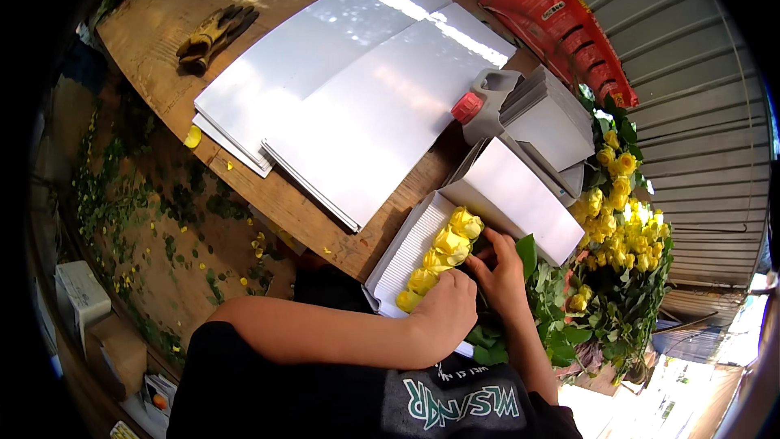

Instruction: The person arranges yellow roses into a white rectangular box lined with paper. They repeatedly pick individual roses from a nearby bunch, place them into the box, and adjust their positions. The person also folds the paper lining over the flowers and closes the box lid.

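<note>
Roses: a row of yellow roses (443, 256) lies on a ribbed white sheet (406, 252) at the bench's near edge, heads toward the bench middle.
Left hand: your left hand (443, 313) is curled over the stems just below the heads; you cannot tell how tightly it closes.
Right hand: your right hand (504, 272) rests fingers-down on the stems beside it, fingers bent.
Bench: big white sheets (357, 89) cover the middle; gloves (213, 35) lie at the far left corner.
Right edge: more yellow roses (621, 236) stand massed there.
</note>
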